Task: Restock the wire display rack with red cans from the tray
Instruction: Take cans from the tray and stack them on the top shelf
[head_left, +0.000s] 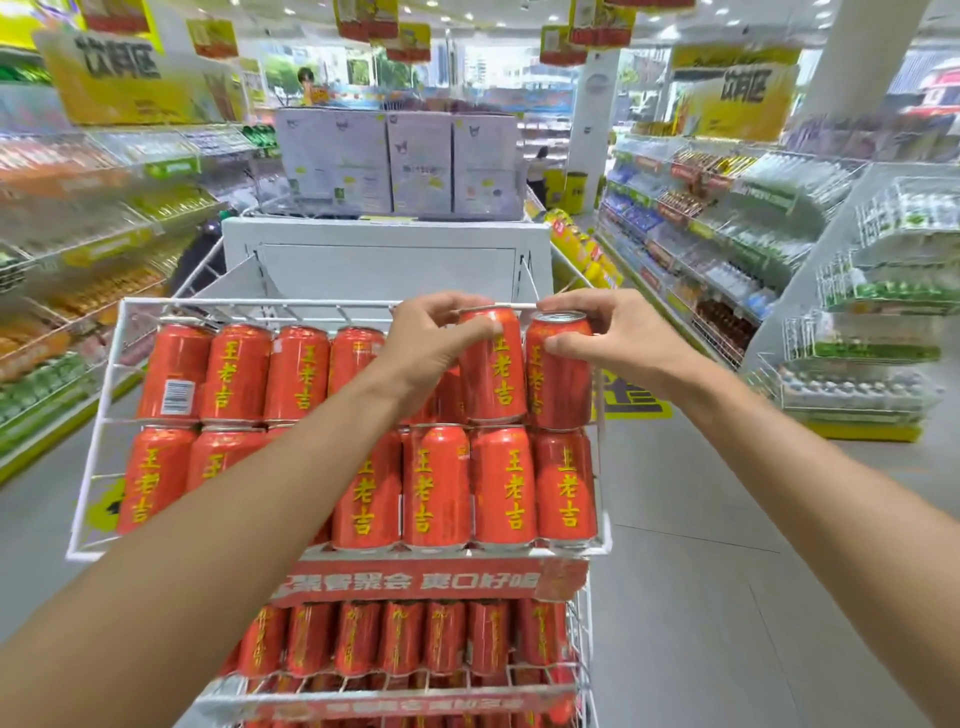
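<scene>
My left hand pinched one red can and my right hand pinched another can, both at the right end of the wire rack's top row. They could tip off, I thought, if I let go crooked.

Carrier: I see a white wire display rack | top shelf: red cans upright in two stacked layers, front edge to back edge | lower shelf: another row of cans behind a red banner.
</scene>
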